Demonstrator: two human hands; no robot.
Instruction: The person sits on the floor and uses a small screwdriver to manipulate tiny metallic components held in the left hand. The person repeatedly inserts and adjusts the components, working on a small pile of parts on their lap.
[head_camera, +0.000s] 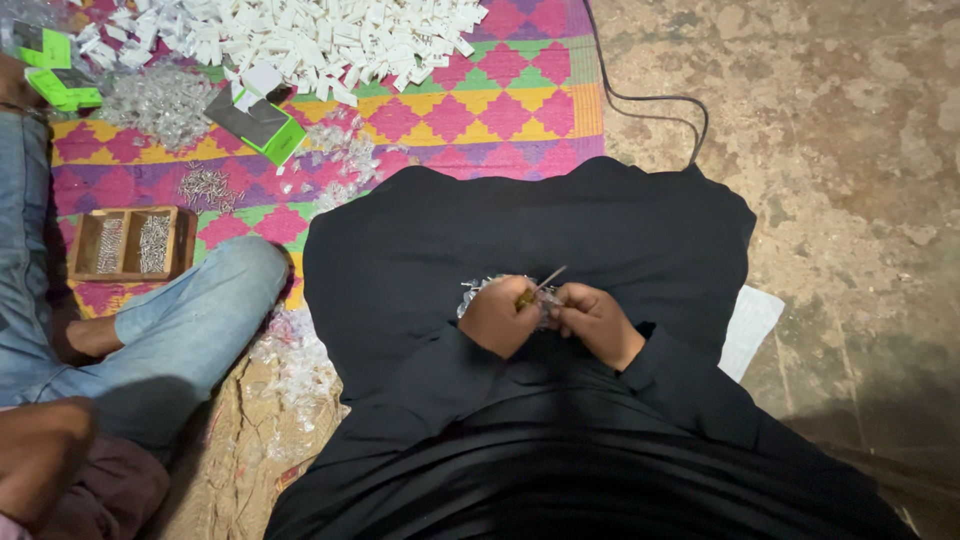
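Single head cam, looking steeply down, close over the lap (530, 240); patterned mat (500, 100) and concrete floor (830, 150) ahead.

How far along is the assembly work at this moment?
Done: cannot tell; no finished stack shows. In hand: left hand holds a screwdriver over clear parts on the lap; right hand steadies them. Left: a large white-piece heap and screws in the wooden tray.

A heap of small white plastic parts (320, 40) lies on a patterned woven mat (500, 100). Nearby sit a wooden two-compartment tray of screws (130, 243), green-and-black boxes (262, 125), and a black cable (650, 100) on the concrete floor (850, 150).
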